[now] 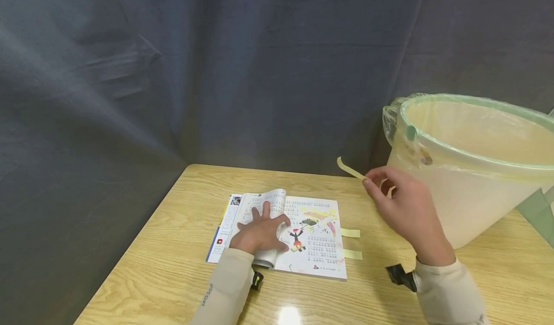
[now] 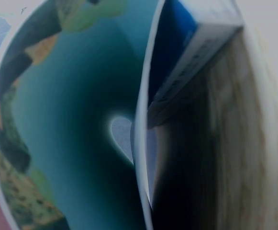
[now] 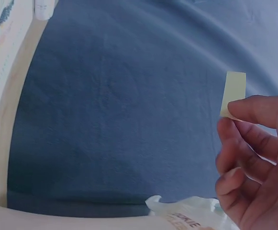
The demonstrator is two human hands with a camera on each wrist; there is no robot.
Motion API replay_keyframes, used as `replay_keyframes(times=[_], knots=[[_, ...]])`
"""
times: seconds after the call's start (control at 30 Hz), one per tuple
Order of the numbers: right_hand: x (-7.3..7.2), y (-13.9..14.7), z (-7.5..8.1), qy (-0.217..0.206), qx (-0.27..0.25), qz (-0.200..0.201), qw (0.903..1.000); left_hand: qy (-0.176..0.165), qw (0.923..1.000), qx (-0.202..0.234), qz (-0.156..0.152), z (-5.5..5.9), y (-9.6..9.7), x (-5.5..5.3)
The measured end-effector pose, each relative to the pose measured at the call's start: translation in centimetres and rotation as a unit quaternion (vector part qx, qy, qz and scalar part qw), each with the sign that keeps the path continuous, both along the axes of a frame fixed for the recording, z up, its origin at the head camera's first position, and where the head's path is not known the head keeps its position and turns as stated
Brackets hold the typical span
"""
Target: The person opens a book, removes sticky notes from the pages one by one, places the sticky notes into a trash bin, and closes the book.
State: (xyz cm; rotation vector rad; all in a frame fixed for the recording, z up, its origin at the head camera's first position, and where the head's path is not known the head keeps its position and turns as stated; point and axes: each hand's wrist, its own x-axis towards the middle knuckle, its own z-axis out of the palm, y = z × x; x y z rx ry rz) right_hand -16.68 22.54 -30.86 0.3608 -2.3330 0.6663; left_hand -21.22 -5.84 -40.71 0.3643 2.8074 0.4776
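Note:
An open illustrated book (image 1: 320, 260) lies on the wooden table. My left hand (image 1: 258, 234) rests with spread fingers on its curling left-hand pages, near the fold. Two pale yellow sticky tabs (image 1: 350, 232) stick out from the right edge of the book. Up and to the right of the book, my right hand (image 1: 409, 214) pinches a pale yellow sticky note strip (image 1: 349, 169) between thumb and forefinger, its free end in the air. The right wrist view shows this strip (image 3: 235, 88) broad side on. Bent pages (image 2: 76, 124) fill much of the left wrist view, where the left fingers are hidden.
A large whitish bin (image 1: 459, 205) with a green rim and a clear plastic liner stands on the right, close to my right hand. Dark cloth (image 1: 281, 84) hangs behind the wooden table (image 1: 160, 267) and at its left.

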Motion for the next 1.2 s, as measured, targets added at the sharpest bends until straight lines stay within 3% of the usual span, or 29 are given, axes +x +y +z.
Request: replay_keyframes(times=[0.23,0.4,0.67,0.93,1.2], knots=[[0.8,1.0,1.1,0.047,-0.05,-0.007,0.9976,-0.005,1.0,0.001,-0.002,0.0,0.0,0.0],[1.3,2.0,1.9,0.057,-0.114,-0.042,0.991,-0.006,1.0,-0.002,-0.001,0.0,0.0,0.0],[1.7,4.1,2.8,0.119,-0.223,-0.092,0.9631,-0.01,0.9999,-0.004,0.002,0.1,0.2,0.1],[2.4,5.0,3.8,0.174,-0.28,-0.111,0.9373,-0.01,0.9999,-0.002,0.003,-0.1,0.0,0.0],[2.8,6.8,3.9,0.152,-0.273,-0.225,0.9226,-0.009,1.0,0.001,-0.001,-0.3,0.0,0.0]])
